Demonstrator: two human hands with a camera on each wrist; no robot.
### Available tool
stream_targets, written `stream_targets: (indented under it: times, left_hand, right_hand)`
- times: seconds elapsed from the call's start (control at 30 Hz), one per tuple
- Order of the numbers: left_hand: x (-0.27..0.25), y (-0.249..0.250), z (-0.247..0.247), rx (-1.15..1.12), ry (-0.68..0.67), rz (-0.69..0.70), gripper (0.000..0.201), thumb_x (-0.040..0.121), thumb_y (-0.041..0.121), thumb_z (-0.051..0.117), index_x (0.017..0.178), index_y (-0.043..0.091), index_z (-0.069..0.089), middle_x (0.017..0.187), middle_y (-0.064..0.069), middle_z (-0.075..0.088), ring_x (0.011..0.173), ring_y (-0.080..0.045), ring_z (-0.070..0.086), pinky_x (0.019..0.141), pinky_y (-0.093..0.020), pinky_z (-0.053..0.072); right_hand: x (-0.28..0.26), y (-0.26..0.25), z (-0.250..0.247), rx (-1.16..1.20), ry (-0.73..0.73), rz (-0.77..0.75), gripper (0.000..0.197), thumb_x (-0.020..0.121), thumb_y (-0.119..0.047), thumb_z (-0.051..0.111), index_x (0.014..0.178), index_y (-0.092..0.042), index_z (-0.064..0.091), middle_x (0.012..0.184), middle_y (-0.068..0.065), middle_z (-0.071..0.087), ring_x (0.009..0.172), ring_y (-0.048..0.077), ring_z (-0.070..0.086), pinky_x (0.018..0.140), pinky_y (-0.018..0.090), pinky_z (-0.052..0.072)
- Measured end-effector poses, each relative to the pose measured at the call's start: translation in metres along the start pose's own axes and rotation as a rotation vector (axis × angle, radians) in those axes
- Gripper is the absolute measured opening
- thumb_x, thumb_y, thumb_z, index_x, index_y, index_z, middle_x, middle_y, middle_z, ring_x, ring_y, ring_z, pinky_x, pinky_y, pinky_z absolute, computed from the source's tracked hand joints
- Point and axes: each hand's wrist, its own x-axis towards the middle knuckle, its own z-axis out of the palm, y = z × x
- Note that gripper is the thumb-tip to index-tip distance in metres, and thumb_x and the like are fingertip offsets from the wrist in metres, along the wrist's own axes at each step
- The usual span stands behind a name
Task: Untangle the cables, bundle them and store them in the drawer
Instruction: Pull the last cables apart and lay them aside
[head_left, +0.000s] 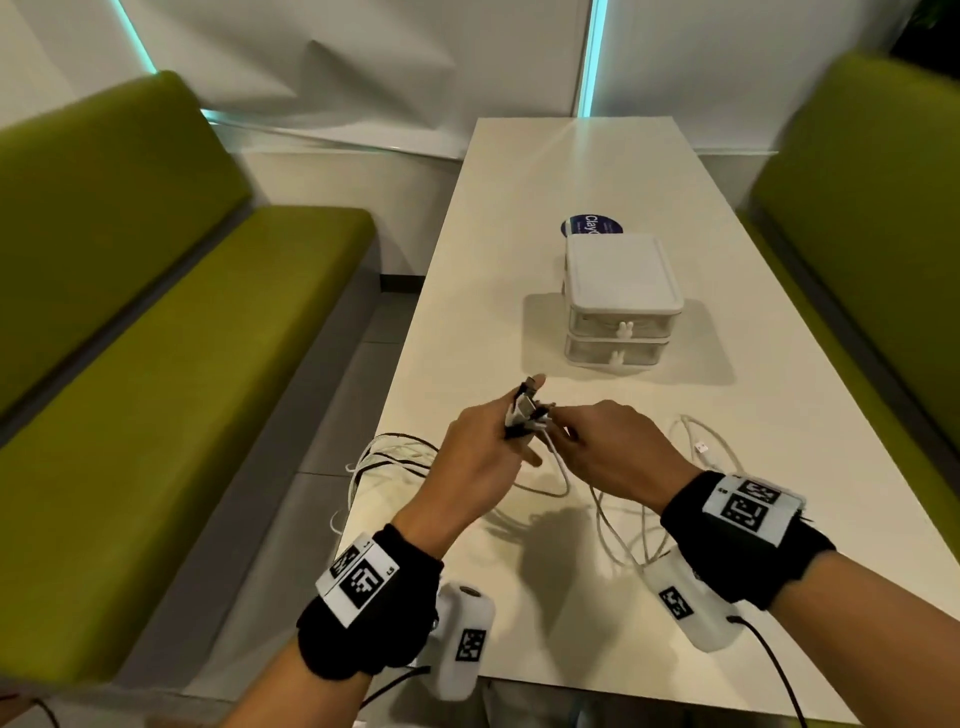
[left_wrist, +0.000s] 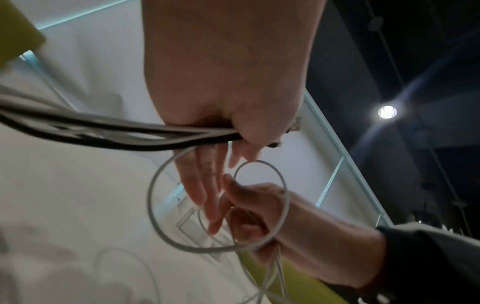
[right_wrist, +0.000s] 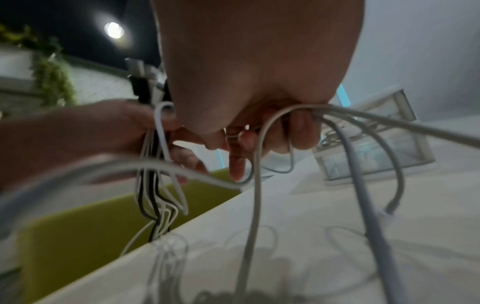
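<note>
White table (head_left: 519, 218), green benches (head_left: 156, 322), round blue sticker (head_left: 582, 226)

Drawer unit (head_left: 618, 306): fronts are clear but contents too small to tell, and in the right wrist view it's blurred. Blue sticker (head_left: 592, 227) behind the drawer unit is half hidden by it, so its text is cut. Plug ends (head_left: 527, 402) in front of the drawer unit are too small to type. Cables (right_wrist: 255, 205) smear near the lens, routing unclear.
</note>
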Motion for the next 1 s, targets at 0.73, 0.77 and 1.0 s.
stream_targets:
  times: [0.73, 0.77, 1.0]
  left_hand:
    - [0.004, -0.022, -0.069, 0.359, 0.298, -0.199, 0.02, 0.094, 0.005, 0.045, 0.082, 0.011, 0.061, 0.092, -0.007, 0.067, 0.073, -0.032, 0.056, 0.055, -0.034, 0.035]
    - [0.003, -0.022, -0.065, 0.352, 0.308, -0.183, 0.019, 0.095, 0.006, 0.045, 0.083, 0.011, 0.059, 0.096, -0.005, 0.066, 0.075, -0.03, 0.056, 0.057, -0.035, 0.037]
    - [-0.003, -0.002, -0.05, 0.185, 0.485, 0.168, 0.048, 0.084, -0.014, 0.046, 0.12, 0.012, 0.062, 0.125, 0.003, 0.062, 0.104, -0.01, 0.061, 0.085, -0.026, 0.049]
  right_hand:
    - [-0.014, 0.026, 0.007, 0.408, -0.154, 0.113, 0.048, 0.097, -0.052, 0.043, 0.07, -0.017, 0.062, 0.047, -0.014, 0.05, 0.044, 0.003, 0.044, 0.049, 0.015, 0.031]
    - [-0.013, 0.022, 0.008, 0.383, -0.143, 0.102, 0.049, 0.098, -0.053, 0.04, 0.072, -0.018, 0.061, 0.048, -0.014, 0.052, 0.047, 0.002, 0.046, 0.051, 0.016, 0.032]
    - [-0.013, 0.009, 0.01, -0.021, -0.168, 0.117, 0.048, 0.101, -0.054, 0.022, 0.082, -0.022, 0.053, 0.08, 0.006, 0.055, 0.088, 0.033, 0.06, 0.073, 0.037, 0.046]
